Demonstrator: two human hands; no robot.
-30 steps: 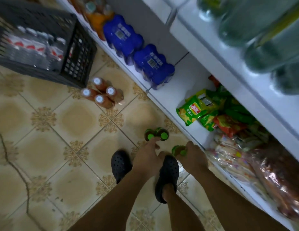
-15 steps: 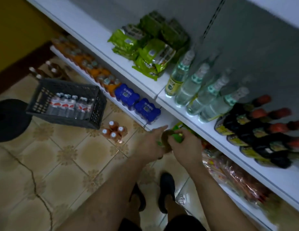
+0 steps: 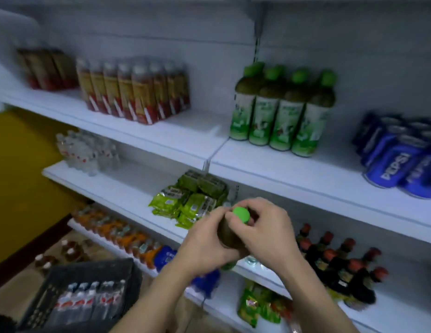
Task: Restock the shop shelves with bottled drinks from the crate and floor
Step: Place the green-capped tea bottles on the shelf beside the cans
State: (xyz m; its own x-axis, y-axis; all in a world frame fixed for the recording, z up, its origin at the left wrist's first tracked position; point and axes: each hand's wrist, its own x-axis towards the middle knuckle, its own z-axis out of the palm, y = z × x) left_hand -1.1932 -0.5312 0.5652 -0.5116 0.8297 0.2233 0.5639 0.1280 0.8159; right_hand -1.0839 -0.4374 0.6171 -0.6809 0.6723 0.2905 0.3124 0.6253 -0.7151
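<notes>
1. White shelving (image 3: 330, 171) filled most of the view, and its boards carried mixed stock
2. Black crate (image 3: 130, 282) stood on the floor at lower left with clear water bottles (image 3: 87, 301) inside, well apart from both hands
3. Row of four green-capped bottles (image 3: 281, 111) stood upright on an upper board, just right of the board joint. Pepsi cans (image 3: 397, 162) sat near them on the right, with bare board between the two groups and more to the row's left
4. Left hand (image 3: 205, 246) was wrapped round the body of a dark bottle (image 3: 227, 233) from the left. Right hand (image 3: 269, 234) curled over its shoulder and neck from the right. Both were grasping it, neither slack
5. Dark bottle sat between the two palms, below and in front of the matching row, level with the lower snack board. Its green cap (image 3: 241, 214) poked out above the fingers. Could not tell whether a second bottle was hidden in the grip
6. Judged step: carrying floor stock up to its matching row, not yet placed. The next move would call for raising the bottle clear of the board's front lip and setting it upright on bare board beside the row, without knocking the standing four
</notes>
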